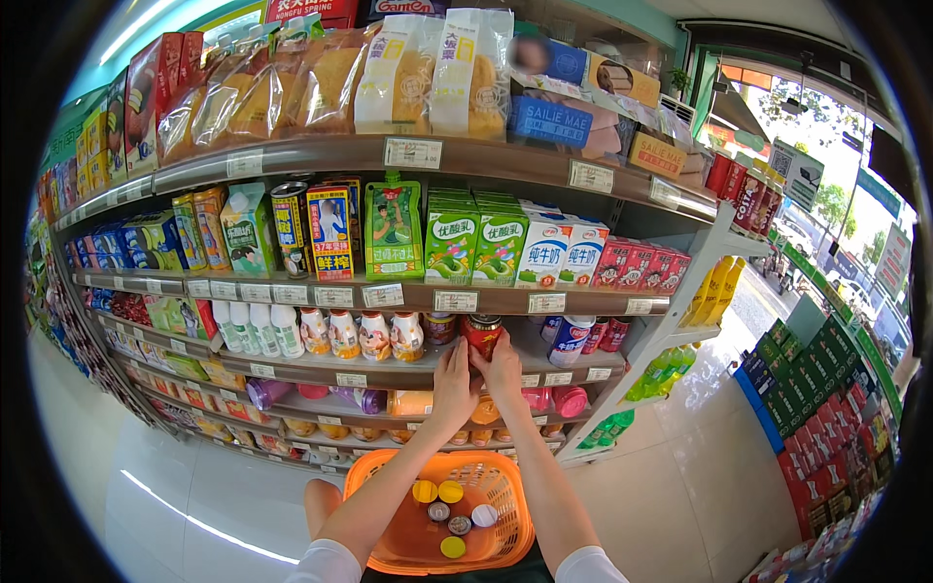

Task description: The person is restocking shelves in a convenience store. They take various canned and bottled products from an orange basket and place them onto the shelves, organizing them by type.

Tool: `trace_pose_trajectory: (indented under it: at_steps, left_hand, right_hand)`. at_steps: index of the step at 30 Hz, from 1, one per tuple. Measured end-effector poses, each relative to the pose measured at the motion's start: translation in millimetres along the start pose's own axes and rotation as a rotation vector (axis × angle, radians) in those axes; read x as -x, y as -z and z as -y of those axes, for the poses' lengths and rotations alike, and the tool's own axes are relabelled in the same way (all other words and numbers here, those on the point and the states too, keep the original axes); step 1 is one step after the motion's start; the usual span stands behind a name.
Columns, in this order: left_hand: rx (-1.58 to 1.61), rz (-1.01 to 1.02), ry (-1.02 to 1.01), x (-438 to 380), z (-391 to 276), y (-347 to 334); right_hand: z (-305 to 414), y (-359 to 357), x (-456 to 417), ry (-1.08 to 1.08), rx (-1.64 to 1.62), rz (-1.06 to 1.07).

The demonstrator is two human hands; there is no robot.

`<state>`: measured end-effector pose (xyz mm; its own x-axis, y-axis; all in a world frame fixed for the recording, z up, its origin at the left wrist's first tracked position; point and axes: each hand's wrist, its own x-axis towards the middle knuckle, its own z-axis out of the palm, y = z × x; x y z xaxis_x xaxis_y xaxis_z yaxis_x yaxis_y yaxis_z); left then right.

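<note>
Both of my hands are raised to a middle shelf (415,374) of a store rack, around a red can with a dark top (481,334). My left hand (455,382) touches the can's left side and lower front. On its right side are the fingers of my right hand (500,364). Left of the can stands another can with a dark purple label (439,329), and to the right a white and blue can (571,340). Below my forearms is an orange plastic basket (356,477) with several cans and capped containers, among them one with a white lid (484,516).
Small bottles with orange labels (375,337) and white bottles (286,331) line the same shelf. Milk cartons (539,251) stand on the shelf above, bagged bread (335,87) higher up. A shelf upright (656,342) is at right; stacked cartons (809,372) stand beyond it on the floor.
</note>
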<state>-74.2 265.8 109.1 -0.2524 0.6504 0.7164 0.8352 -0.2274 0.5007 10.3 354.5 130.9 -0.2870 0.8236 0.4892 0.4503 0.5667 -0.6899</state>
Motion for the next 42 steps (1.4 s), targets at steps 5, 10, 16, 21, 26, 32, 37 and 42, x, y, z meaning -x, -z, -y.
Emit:
trace_pose_trajectory:
  at_steps: [5, 10, 16, 21, 26, 32, 37, 42]
  left_hand:
    - [-0.068, 0.021, -0.012, 1.2, 11.3, -6.2]
    - [-0.105, 0.025, -0.022, -0.1, 12.8, -8.8]
    - [-0.025, 0.062, 0.006, 0.0, 13.3, -5.8]
    - [0.094, 0.015, -0.111, 8.5, -10.9, 21.3]
    - [0.189, 0.038, -0.151, 50.4, -31.7, 39.6]
    - [0.13, 0.286, 0.006, 156.0, -22.1, 52.5]
    - [0.073, 0.566, 0.225, 252.5, -5.0, 51.0]
    - [0.03, 0.79, 0.348, 309.8, 2.1, 49.9]
  right_hand:
    - [5.7, -4.6, -3.9, -0.015, 0.008, 0.035]
    - [3.3, -8.3, -4.8, 0.0, 0.053, 0.015]
    - [12.8, -3.1, 0.5, -0.015, 0.039, 0.031]
    - [23.8, 11.7, 29.9, 0.253, 0.09, -0.08]
    - [31.9, 24.7, 97.3, 0.291, 0.008, -0.132]
    - [-9.0, 20.2, 209.6, 0.047, -0.004, 0.192]
    - [-54.1, 5.9, 295.6, -0.093, 0.123, 0.484]
    - [-61.0, -5.2, 345.0, -0.147, 0.411, 0.826]
